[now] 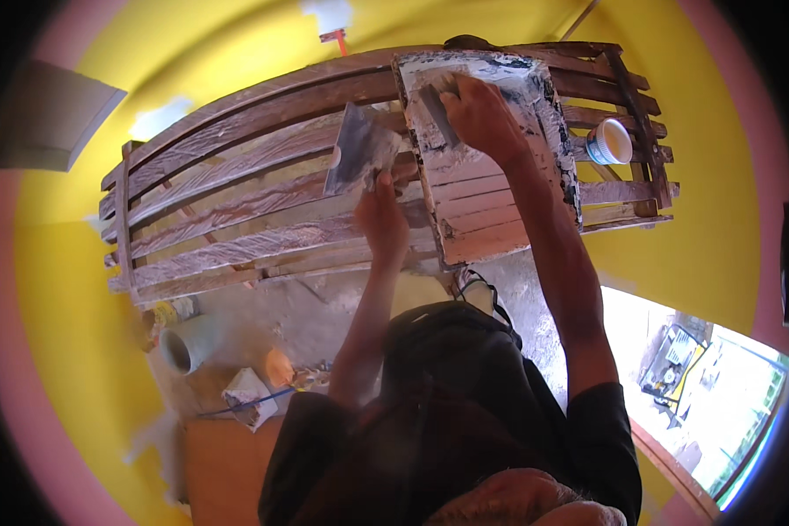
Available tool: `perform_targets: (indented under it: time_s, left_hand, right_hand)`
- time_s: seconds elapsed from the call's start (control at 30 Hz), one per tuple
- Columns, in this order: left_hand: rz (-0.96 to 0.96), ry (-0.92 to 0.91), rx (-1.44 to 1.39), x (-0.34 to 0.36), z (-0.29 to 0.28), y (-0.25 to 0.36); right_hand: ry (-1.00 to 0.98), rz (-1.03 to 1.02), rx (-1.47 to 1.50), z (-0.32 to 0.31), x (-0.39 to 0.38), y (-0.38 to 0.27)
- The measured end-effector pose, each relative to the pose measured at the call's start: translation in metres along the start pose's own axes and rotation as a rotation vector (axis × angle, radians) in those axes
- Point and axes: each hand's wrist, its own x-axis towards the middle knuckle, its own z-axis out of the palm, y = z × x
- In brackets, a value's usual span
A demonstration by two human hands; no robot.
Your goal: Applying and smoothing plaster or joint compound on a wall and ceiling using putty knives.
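My left hand (380, 219) is closed round the handle of a wide putty knife (352, 151). Its broad grey blade points away from me over the wooden slats, with whitish smears near the handle. On the putty-smeared board (480, 210), my right hand (480, 112) grips a scraper (438, 114). The scraper's dark, flat blade is at the board's far part; whether its edge touches the surface I cannot tell. Pale, patchy material coats the far end and edges of this board, while dark lines cross its pinkish near half.
Beneath the board runs a slatted wooden bench (263, 175). A white tub (608, 142) stands on its right end. On the floor at left lie a pipe-like cylinder (191, 344) and a crumpled white bag (249, 396). A bright doorway (675, 368) opens at lower right; yellow walls surround the bench.
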Motion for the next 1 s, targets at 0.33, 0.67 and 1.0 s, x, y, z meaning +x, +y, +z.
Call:
perform_targets:
  time_s: [0.33, 0.67, 1.0]
  left_hand:
    - [0.045, 0.124, -0.229, 0.079, 0.023, -0.009]
    - [0.131, 0.004, -0.487, 0.164, 0.066, 0.001]
    - [0.230, -0.243, -0.392, 0.190, 0.080, 0.006]
  right_hand:
    - [-0.046, -0.026, -0.195, 0.016, 0.057, 0.005]
    - [-0.029, 0.157, -0.197, 0.027, 0.052, 0.019]
    - [-0.064, 0.116, -0.160, 0.025, 0.053, 0.014]
